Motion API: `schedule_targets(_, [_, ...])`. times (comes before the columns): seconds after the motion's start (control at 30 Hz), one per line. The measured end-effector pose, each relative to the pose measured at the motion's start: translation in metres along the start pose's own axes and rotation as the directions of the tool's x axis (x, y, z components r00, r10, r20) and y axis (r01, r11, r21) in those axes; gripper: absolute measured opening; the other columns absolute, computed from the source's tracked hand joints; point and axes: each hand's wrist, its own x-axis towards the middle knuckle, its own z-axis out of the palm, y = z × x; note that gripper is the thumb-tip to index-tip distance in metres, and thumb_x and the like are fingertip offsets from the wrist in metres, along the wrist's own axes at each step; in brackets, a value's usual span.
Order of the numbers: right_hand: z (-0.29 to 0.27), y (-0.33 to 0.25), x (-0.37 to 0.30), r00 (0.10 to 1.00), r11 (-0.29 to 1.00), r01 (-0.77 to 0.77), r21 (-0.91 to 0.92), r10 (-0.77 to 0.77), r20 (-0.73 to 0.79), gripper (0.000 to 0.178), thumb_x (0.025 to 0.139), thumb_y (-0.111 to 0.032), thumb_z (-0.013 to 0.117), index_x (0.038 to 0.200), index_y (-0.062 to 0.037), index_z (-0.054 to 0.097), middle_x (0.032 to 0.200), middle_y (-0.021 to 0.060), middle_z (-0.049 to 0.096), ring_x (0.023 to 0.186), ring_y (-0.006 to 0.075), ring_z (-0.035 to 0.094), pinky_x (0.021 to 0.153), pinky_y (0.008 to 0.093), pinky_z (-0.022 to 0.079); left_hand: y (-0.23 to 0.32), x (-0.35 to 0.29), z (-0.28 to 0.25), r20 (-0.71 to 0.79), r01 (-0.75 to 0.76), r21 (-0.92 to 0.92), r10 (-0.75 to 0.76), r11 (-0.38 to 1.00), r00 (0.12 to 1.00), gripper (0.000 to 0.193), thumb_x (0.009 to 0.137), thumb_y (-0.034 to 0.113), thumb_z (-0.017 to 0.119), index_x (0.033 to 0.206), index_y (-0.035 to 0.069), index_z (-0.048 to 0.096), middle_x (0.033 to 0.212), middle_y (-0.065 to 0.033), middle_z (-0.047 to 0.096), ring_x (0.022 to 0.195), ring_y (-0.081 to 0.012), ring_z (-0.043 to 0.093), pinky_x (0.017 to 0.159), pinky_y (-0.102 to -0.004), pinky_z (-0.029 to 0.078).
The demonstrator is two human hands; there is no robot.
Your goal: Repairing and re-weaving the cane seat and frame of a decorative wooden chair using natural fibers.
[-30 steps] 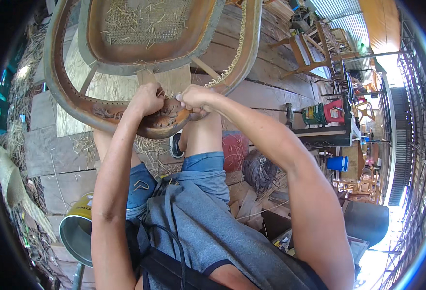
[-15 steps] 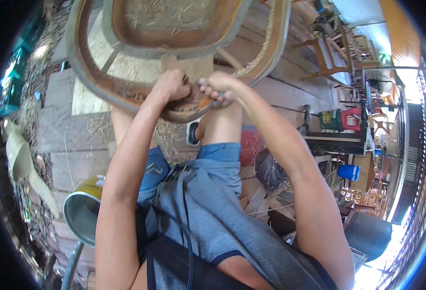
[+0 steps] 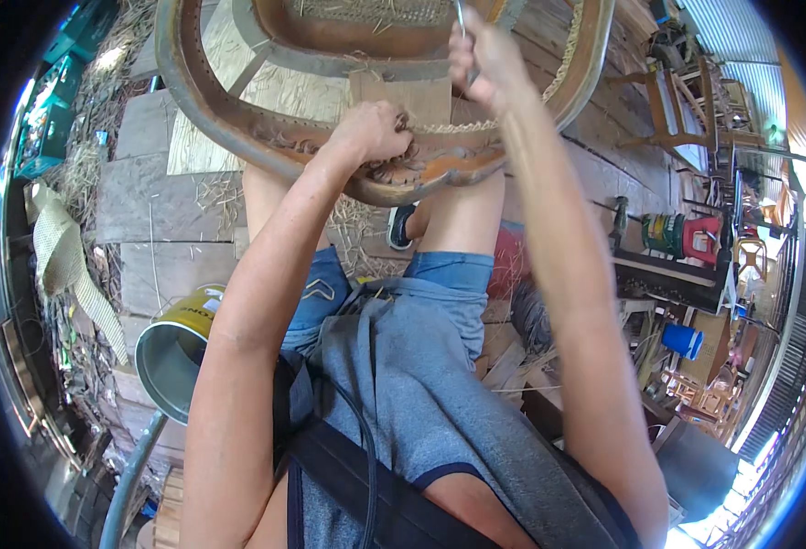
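Note:
A curved wooden chair frame with a carved crest rests across my thighs. Small holes run along its inner edge, and pale woven cane edging follows the right side. My left hand is closed at the carved part, fingers curled inward; what they pinch is hidden. Above the frame's right side my raised right hand is wrapped round a slim metal tool, mostly covered by the fingers. Within the outer frame sits an inner rounded frame with a woven cane panel.
A yellow metal can lies tipped at my left, beside a grey pipe. A strip of woven cane and straw lie on the board floor. Wooden chairs, stacked stools and a blue bucket stand at right.
My right hand has risen up and away from my left hand, and the metal tool now shows in it. My left hand stays at the carved part. The whole view has shifted somewhat.

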Motion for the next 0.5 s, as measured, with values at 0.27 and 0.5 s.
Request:
schedule_targets(0.27, [-0.026,0.023,-0.064,0.934,-0.6,0.357,-0.716,0.209,0.291,0.021,0.086,-0.023,0.059,0.088,-0.0038,0.067,0.084,0.0215,0.068,0.081,0.0355,0.068,0.069,0.0477,0.053,-0.006,0.018,0.006,0.13,0.033,-0.114,-0.018,0.993,0.991,0.032,0.087,0.035,0.06,0.107,0.014,0.072,0.107,-0.0159,0.069,0.104,-0.0329,0.064,0.092,-0.0421,0.05])
schedule_targets(0.5, [-0.026,0.026,-0.065,0.848,-0.622,0.506,-0.598,0.233,0.476,0.015,0.083,-0.017,0.057,0.082,-0.0051,0.067,0.075,0.0161,0.069,0.074,0.0326,0.069,0.065,0.0428,0.053,-0.004,0.014,0.011,0.021,0.066,-0.107,-0.064,0.992,0.998,0.029,0.087,0.03,0.058,0.101,0.009,0.073,0.1,-0.0202,0.069,0.097,-0.0364,0.065,0.087,-0.0441,0.051])
